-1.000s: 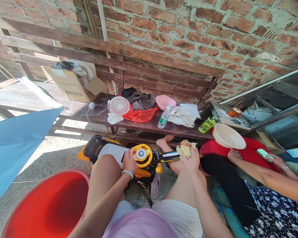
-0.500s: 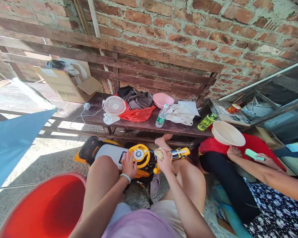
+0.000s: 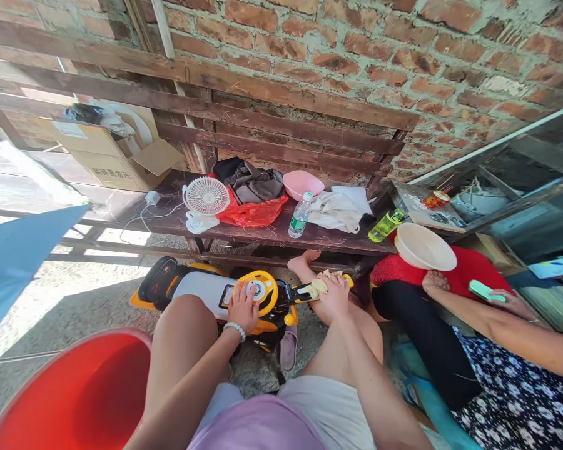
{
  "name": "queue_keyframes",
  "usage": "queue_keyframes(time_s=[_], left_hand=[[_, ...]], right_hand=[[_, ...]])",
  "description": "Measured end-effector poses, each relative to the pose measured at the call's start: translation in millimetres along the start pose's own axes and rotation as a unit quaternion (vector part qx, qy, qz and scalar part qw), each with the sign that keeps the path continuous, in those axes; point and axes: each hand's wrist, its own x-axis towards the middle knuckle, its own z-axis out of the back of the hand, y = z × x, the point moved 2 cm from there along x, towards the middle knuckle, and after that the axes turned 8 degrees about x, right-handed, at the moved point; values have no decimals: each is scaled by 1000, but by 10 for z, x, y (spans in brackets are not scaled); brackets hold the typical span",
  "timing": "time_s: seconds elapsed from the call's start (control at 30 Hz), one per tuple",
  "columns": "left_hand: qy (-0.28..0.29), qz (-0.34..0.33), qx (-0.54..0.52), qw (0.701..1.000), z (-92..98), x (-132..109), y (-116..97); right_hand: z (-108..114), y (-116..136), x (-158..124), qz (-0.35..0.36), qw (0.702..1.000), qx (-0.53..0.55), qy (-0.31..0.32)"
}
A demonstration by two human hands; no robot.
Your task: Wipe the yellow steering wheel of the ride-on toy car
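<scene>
Between my knees stands a yellow, black and grey ride-on toy excavator [image 3: 194,289]. My left hand [image 3: 243,309], with a pale bead bracelet at the wrist, is on its yellow steering wheel [image 3: 273,292], fingers curled over the left part of the rim. My right hand [image 3: 336,300] is closed around a pale yellow cloth [image 3: 317,287], pressed onto the toy's front arm [image 3: 298,293] near its yellow far end. The palm side of that hand is hidden.
A red tub [image 3: 70,387] stands at left. Along the wall, a wooden bench [image 3: 244,235] bears a fan [image 3: 206,195], water bottle [image 3: 300,217], pink basin [image 3: 304,184] and cardboard box [image 3: 107,159]. At right, a seated person's hands [image 3: 435,281] are near a cream basin [image 3: 425,247] and green object [image 3: 485,290].
My right hand has slid the cloth outward along the toy's arm, to the right. My left hand stays on the steering wheel. The whole view has shifted slightly.
</scene>
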Motion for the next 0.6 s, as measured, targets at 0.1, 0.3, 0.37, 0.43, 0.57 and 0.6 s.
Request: queue_keyframes(time_s=[0.1,0.3,0.37,0.43,0.57,0.6], left_hand=[[-1,-2,5,1000,2,-4,5],[19,-9,14,1000,68,-3,1],[28,-10,16,999,82,1,-6],[35,-12,17,999,87,3,-9],[29,-17,19,999,75,3,-2],[26,-19,18,999,68,2,0]], right_hand=[[-236,410,-144,41,999,15,21],[-355,550,-321,140,989,36,20],[-300,350,-269,161,986,31,35],[-239,126,-188,138,990,31,20],[-221,-155,-136,24,993,68,-96],[-248,-181,-164,-9,987,86,-137]])
